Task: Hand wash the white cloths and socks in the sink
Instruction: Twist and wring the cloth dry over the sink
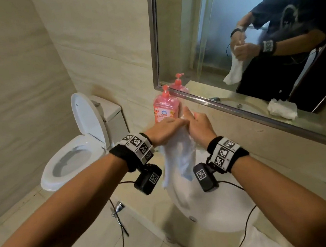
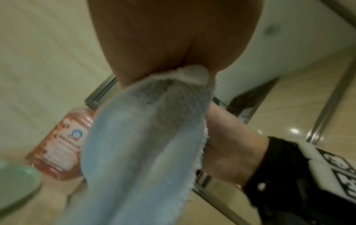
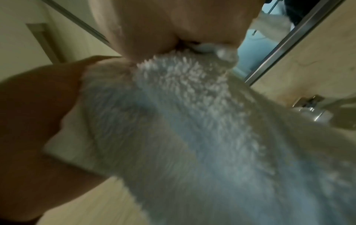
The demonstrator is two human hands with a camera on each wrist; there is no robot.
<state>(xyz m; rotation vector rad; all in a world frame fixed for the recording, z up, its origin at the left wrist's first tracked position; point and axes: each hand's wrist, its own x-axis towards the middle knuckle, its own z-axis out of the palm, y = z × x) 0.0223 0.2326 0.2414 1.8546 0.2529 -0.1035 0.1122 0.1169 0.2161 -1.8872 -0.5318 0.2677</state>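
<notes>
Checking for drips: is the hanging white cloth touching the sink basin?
Cannot tell. In the head view the white cloth hangs over the sink, white on white, with no clear gap.

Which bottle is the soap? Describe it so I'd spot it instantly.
Start at the large metal-framed wall mirror. Just under its lower left corner, on the beige counter between the white toilet and the white round sink, stands the pink translucent pump bottle. It is the only pink thing, directly behind both hands.
</notes>
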